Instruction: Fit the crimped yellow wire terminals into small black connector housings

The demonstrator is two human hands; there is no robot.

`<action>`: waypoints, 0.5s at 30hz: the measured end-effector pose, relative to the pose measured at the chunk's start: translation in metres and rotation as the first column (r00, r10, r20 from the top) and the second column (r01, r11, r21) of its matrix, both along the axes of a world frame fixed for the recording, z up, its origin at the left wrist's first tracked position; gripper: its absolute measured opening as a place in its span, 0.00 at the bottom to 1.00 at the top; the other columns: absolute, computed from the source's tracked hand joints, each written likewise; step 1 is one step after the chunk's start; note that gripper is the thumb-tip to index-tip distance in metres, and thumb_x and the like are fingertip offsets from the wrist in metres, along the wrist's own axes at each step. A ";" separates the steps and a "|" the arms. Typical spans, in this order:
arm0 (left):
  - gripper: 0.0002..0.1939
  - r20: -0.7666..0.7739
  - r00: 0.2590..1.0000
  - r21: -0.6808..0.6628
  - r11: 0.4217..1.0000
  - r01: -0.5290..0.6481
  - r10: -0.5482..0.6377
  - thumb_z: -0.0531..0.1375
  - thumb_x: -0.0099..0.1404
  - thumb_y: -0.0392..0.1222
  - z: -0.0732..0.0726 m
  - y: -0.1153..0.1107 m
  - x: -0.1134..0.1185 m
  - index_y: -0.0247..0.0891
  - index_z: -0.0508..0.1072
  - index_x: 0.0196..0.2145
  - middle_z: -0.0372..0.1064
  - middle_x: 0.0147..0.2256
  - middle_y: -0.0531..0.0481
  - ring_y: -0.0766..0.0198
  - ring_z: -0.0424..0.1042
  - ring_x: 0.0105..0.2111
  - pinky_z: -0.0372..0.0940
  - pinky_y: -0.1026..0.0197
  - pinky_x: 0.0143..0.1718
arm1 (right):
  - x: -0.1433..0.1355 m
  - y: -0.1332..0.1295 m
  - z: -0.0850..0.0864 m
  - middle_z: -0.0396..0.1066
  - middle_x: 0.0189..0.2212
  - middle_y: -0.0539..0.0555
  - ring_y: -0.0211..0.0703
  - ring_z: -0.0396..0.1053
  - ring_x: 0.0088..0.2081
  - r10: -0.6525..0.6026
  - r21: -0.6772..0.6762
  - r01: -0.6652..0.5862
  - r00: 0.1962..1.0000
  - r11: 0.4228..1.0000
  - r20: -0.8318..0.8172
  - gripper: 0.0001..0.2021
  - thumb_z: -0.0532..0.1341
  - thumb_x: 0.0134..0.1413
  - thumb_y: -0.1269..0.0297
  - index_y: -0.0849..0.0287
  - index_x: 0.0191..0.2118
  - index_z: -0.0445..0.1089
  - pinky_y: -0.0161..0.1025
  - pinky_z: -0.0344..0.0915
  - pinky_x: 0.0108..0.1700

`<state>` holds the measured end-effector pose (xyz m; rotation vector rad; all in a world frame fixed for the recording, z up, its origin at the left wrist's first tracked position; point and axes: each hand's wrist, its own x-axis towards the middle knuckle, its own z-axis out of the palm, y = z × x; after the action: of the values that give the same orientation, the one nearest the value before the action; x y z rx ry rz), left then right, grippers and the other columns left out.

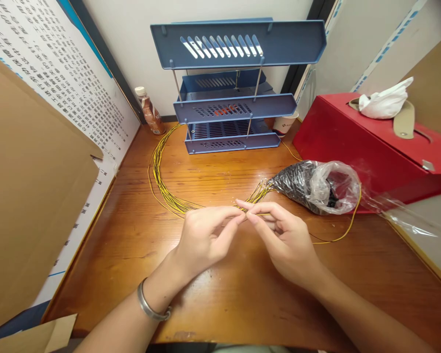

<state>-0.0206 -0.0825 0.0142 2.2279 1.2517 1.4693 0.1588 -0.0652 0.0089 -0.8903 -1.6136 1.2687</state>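
My left hand [206, 234] and my right hand [289, 241] meet fingertip to fingertip over the middle of the table. Both are closed in a pinch on a thin yellow wire [262, 214]; a stretch of it shows by the right fingers. Any smaller part at the fingertips is too small to make out. Just behind the hands runs a loose coil of yellow and dark wires [158, 171], curving to the back left. Its right end reaches the narrow tip of a clear plastic bag [296, 184] filled with small black pieces. The bag lies on its side, mouth to the right.
A blue three-tier tray rack [238, 59] stands at the back, with a brown drink bottle [151, 115] on its left and a paper cup [284, 123] on its right. The red tissue box [353, 147] is at right. Cardboard [33, 186] borders the wooden table [220, 304] at left.
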 end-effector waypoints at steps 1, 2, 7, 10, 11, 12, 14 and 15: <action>0.04 0.010 1.000 -0.025 1.000 0.002 -0.002 0.63 0.66 0.29 0.000 0.000 0.001 0.33 0.79 0.38 0.81 0.30 0.51 0.72 0.74 0.24 0.66 0.71 0.27 | 0.000 0.000 0.000 0.76 0.55 0.53 0.42 0.76 0.54 -0.002 0.011 0.002 1.000 1.000 0.000 0.02 0.60 0.69 0.65 0.54 0.42 0.70 0.29 0.76 0.50; 0.04 0.024 1.000 -0.053 0.999 0.006 -0.005 0.63 0.66 0.30 0.001 0.000 0.002 0.33 0.79 0.37 0.79 0.28 0.52 0.74 0.70 0.21 0.63 0.72 0.24 | 0.000 0.000 -0.001 0.76 0.55 0.53 0.42 0.77 0.53 -0.004 0.023 0.004 1.000 1.000 0.000 0.02 0.60 0.69 0.65 0.54 0.42 0.71 0.29 0.76 0.50; 0.06 0.121 0.992 -0.232 0.971 0.056 -0.028 0.61 0.68 0.33 0.004 -0.002 0.006 0.32 0.79 0.35 0.58 0.17 0.61 0.76 0.50 0.15 0.49 0.70 0.17 | 0.000 0.000 -0.002 0.76 0.55 0.53 0.41 0.79 0.49 -0.008 0.050 0.008 1.000 0.999 -0.011 0.01 0.61 0.68 0.66 0.54 0.42 0.70 0.29 0.76 0.48; 0.08 0.163 0.986 -0.333 0.939 0.088 -0.035 0.60 0.70 0.36 0.005 -0.003 0.006 0.33 0.79 0.36 0.49 0.16 0.62 0.74 0.47 0.16 0.46 0.68 0.17 | 0.001 -0.001 -0.002 0.77 0.54 0.53 0.40 0.78 0.50 -0.005 0.053 0.006 1.000 0.999 -0.016 0.01 0.61 0.68 0.67 0.54 0.42 0.70 0.29 0.76 0.48; 0.09 0.176 0.984 -0.356 0.930 0.097 -0.035 0.59 0.70 0.36 0.005 -0.004 0.006 0.33 0.79 0.36 0.49 0.17 0.62 0.74 0.47 0.17 0.45 0.68 0.18 | 0.001 -0.001 -0.002 0.77 0.54 0.53 0.40 0.78 0.50 -0.002 0.055 0.003 1.000 0.998 -0.019 0.01 0.61 0.68 0.67 0.54 0.42 0.70 0.29 0.76 0.48; 0.09 0.186 0.982 -0.372 0.922 0.105 -0.037 0.59 0.71 0.37 0.005 -0.004 0.006 0.33 0.79 0.36 0.51 0.17 0.61 0.74 0.48 0.17 0.46 0.68 0.18 | 0.001 -0.001 -0.001 0.77 0.54 0.53 0.40 0.79 0.50 0.003 0.057 -0.001 1.000 0.998 -0.023 0.01 0.61 0.68 0.67 0.54 0.42 0.70 0.30 0.76 0.48; 0.10 0.200 0.979 -0.394 0.910 0.124 -0.047 0.57 0.72 0.38 0.006 -0.005 0.006 0.33 0.79 0.37 0.60 0.19 0.59 0.74 0.52 0.18 0.49 0.68 0.19 | 0.001 -0.001 -0.001 0.77 0.54 0.54 0.40 0.79 0.48 0.011 0.056 -0.009 1.000 0.998 -0.027 0.01 0.60 0.68 0.66 0.54 0.42 0.69 0.31 0.77 0.47; 0.11 0.203 0.978 -0.403 0.905 0.135 -0.055 0.57 0.73 0.38 0.006 -0.005 0.006 0.33 0.79 0.37 0.65 0.22 0.57 0.74 0.55 0.19 0.51 0.69 0.20 | 0.001 -0.001 0.000 0.77 0.54 0.55 0.40 0.80 0.47 0.011 0.056 -0.010 1.000 0.998 -0.022 0.01 0.60 0.68 0.66 0.54 0.42 0.69 0.32 0.78 0.46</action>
<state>-0.0150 -0.0875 0.0206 1.8013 1.2367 1.2055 0.1597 -0.0661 0.0087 -0.8314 -1.6308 1.2303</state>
